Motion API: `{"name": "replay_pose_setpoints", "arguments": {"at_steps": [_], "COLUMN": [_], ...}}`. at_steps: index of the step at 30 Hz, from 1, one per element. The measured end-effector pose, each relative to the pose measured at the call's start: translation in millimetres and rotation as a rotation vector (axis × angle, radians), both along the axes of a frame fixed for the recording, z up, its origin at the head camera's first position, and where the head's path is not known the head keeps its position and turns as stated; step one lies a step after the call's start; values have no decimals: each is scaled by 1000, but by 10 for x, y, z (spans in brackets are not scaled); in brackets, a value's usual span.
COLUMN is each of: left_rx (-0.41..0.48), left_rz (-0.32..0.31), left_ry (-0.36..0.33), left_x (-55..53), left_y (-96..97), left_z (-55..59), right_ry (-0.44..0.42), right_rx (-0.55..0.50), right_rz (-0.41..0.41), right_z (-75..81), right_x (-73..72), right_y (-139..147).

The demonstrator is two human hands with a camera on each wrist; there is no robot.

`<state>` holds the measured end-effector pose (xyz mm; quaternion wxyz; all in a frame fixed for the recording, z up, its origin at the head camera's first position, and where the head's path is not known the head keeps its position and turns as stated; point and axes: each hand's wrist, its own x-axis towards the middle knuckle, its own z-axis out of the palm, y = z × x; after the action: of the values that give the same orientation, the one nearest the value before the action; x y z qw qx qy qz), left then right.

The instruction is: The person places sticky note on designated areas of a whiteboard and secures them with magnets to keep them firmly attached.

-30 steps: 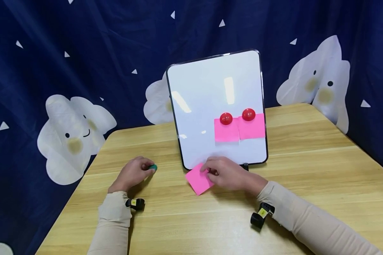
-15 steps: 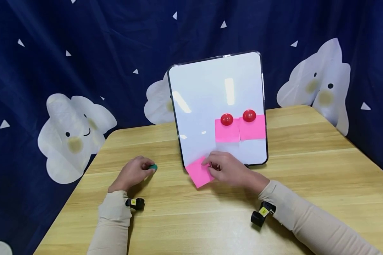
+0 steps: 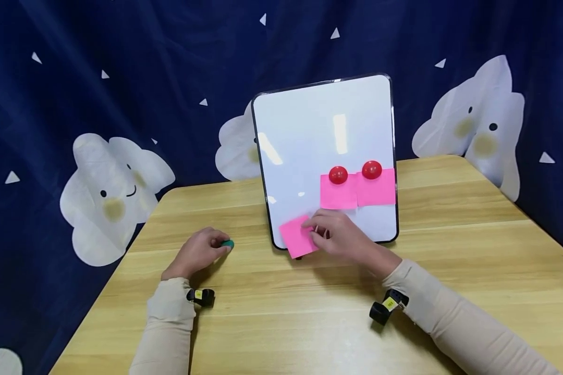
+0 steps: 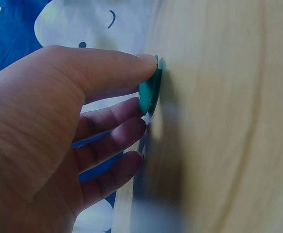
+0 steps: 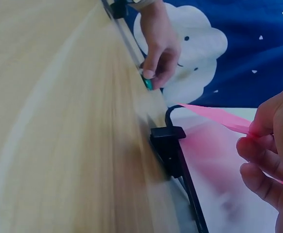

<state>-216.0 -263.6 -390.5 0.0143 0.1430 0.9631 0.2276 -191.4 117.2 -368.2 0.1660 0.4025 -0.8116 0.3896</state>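
My left hand [image 3: 198, 253] pinches a round green magnet [image 4: 150, 90] between thumb and fingers, low over the table on the left. In the right wrist view the same green magnet [image 5: 147, 83] shows at those fingertips. A pink sticky note [image 3: 298, 235] hangs from the thumb and fingers of my right hand [image 3: 341, 235], tilted in front of the whiteboard's lower left part. The whiteboard [image 3: 300, 135] has a black frame and leans back slightly. On its right side, two pink sticky notes [image 3: 339, 197] sit side by side, each under a red magnet [image 3: 338, 175].
The whiteboard stands on the wooden table [image 3: 244, 323], with a black clip foot [image 5: 168, 150] at its lower edge. Behind the table hangs a dark blue curtain [image 3: 178, 47] printed with white clouds and triangles. A black wrist camera [image 3: 388, 307] sits on the right sleeve.
My right hand has lifted the pink sticky note from below the whiteboard's bottom edge up over its lower left part. My left hand keeps its place with the green magnet.
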Motion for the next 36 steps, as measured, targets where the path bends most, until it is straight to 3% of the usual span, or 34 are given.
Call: {"name": "replay_pose_setpoints", "arguments": {"at_steps": [18, 36], "left_rx": [87, 110], "left_rz": [13, 18], "left_ry": [-48, -59], "left_x": [-49, -47], "left_y": [2, -40], "left_z": [-39, -54], "right_ry": [-32, 82], "right_rx": [-80, -72], "right_rz": [-105, -206], "right_z": [130, 296], "right_x": [-101, -222], "right_y": [36, -32]}}
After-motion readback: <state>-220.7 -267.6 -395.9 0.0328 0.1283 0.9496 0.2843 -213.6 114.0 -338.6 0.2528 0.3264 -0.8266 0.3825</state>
